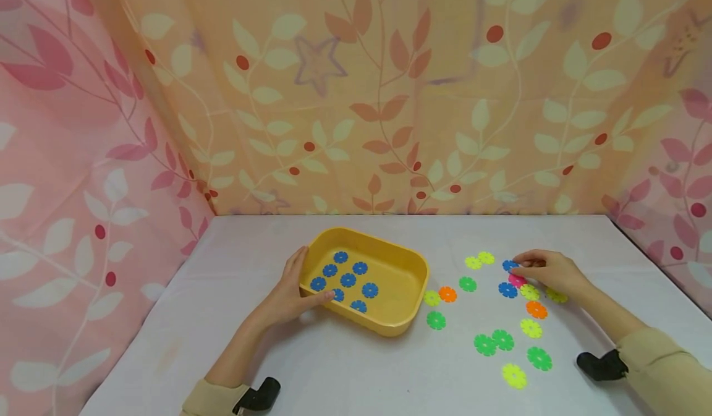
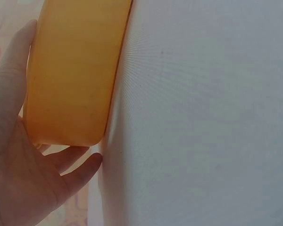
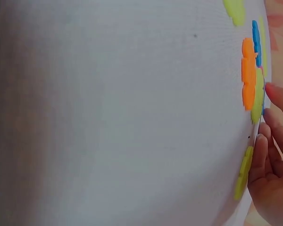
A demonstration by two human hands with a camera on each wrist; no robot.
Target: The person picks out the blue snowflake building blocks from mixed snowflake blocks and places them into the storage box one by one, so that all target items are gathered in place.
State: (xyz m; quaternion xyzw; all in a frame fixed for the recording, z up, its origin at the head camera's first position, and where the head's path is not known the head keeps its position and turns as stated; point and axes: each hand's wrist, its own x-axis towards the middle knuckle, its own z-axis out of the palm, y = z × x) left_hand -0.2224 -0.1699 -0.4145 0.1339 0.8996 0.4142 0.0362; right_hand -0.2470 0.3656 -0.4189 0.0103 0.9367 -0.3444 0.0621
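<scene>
In the head view my left hand [image 1: 286, 292] grips the left end of a yellow plastic tray [image 1: 408, 289], with the thumb over its front rim and the fingers along its outer side. Several blue flower-shaped discs [image 1: 348, 280] lie inside it. On the right, my right hand [image 1: 550, 272] has thumb and index finger at a blue flower-shaped disc [image 1: 508, 266], pinching its edge. Just below that disc is a pink disc [image 1: 517, 281], and another blue disc [image 1: 507, 290] sits close by. The left wrist view shows the tray's outer wall [image 2: 75, 75] against my palm side.
Loose discs lie on the white table between the tray and my right arm: green [image 1: 486, 345], yellow [image 1: 514, 376] and orange [image 1: 536, 309]. A yellow disc [image 1: 556, 295] is partly under my right wrist. Patterned curtains [image 1: 378, 94] stand behind and at both sides.
</scene>
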